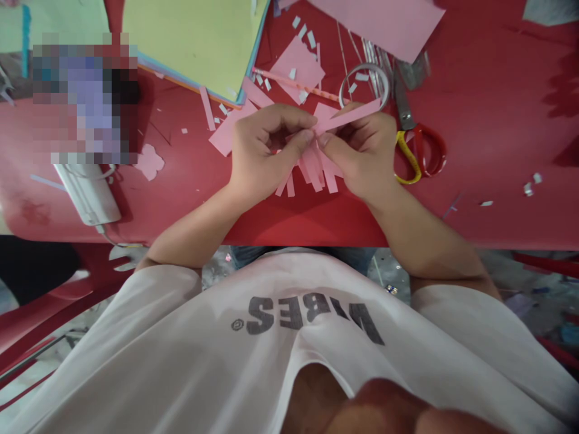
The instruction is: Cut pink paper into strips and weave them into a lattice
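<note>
Between my two hands is a pink paper strip, its free end slanting up to the right. My left hand pinches the strip's near end between thumb and fingertips. Close beside it, my right hand is closed on the same strip with thumb and forefinger. Below the fingers, several cut pink strips fan out over the red table; whether they join the held strip is hidden. Just right of my right hand lie scissors with red and yellow handles. A roll of tape sits behind that hand.
A stack of coloured paper, yellow on top, lies at the back left. A pink pencil rests among white paper scraps. Far left are a white power bank with a cable and a pink paper flower. A pink sheet lies at the back.
</note>
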A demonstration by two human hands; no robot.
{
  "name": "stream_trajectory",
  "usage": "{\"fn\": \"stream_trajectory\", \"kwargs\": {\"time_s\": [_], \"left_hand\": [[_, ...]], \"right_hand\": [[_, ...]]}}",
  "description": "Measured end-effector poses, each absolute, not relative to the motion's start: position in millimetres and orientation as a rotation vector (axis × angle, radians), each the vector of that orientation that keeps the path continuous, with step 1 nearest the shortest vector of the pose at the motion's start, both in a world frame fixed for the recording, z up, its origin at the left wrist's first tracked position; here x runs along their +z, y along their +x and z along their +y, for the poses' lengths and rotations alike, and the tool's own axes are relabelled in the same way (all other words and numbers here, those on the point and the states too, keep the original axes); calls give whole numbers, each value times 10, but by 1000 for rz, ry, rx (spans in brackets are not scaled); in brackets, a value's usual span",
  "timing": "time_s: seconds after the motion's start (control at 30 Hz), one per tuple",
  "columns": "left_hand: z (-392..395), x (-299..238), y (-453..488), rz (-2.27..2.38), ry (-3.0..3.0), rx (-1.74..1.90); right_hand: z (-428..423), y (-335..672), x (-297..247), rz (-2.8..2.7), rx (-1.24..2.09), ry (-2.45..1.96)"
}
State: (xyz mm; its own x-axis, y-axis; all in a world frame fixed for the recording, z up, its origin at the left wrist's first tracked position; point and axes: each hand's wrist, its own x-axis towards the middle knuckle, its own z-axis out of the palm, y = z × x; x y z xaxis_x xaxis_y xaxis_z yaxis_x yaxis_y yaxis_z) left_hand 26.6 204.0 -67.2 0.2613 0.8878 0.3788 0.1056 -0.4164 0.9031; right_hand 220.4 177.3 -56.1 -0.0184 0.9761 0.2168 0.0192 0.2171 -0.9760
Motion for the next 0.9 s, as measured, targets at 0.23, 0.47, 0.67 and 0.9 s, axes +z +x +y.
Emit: {"fn": "stream_trajectory", "kwargs": {"time_s": [0.23,0.47,0.67,0.9], "left_hand": [[1998,-663,282,940,1665,1235],[1950,-527,297,1000,1525,1126],[1922,-453,288,1014,1547,1146],[1908,-426,302,1009,1534,1159]], "right_hand": [[1771,2193,-544,-1338,1048,-1132],[1763,2178,-532,-1310,1059,-1068],[1762,2186,-516,-1293,1071,-1087],[1753,2182,-502,-1289,1096,-999]]}}
